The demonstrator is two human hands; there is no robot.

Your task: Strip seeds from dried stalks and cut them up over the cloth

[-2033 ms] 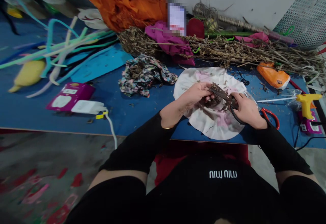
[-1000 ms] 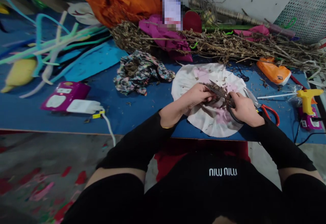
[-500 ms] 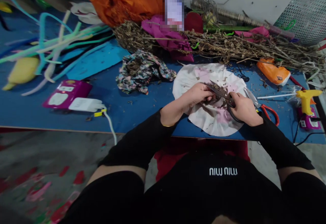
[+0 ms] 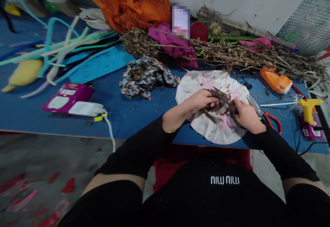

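Note:
My right hand point(image 4: 247, 116) is closed round the handles of dark scissors point(image 4: 223, 97), whose blades point left and look parted a little at the tips. My left hand point(image 4: 205, 99) is pinched closed close to the blades, on what seems to be a piece of dried plant; the fingers partly hide it. Both hands are above a round white cloth point(image 4: 213, 132) with pinkish patches, which lies on the blue table point(image 4: 144, 117). Brown dried plant bits point(image 4: 222, 107) are heaped in the cloth's middle, below the scissors.
Long dried stalks point(image 4: 232, 56) lie along the back. Left of the cloth sits a crumpled floral cloth point(image 4: 146, 77). Red-handled pliers point(image 4: 272, 121) and a yellow glue gun point(image 4: 308, 108) are on the right. A purple box point(image 4: 68, 98) and foam-like strips point(image 4: 59, 53) lie left.
The whole view has shifted slightly, so the table sits lower in the picture. Both hands stay over the white cloth, and the scissor blades look a little more parted.

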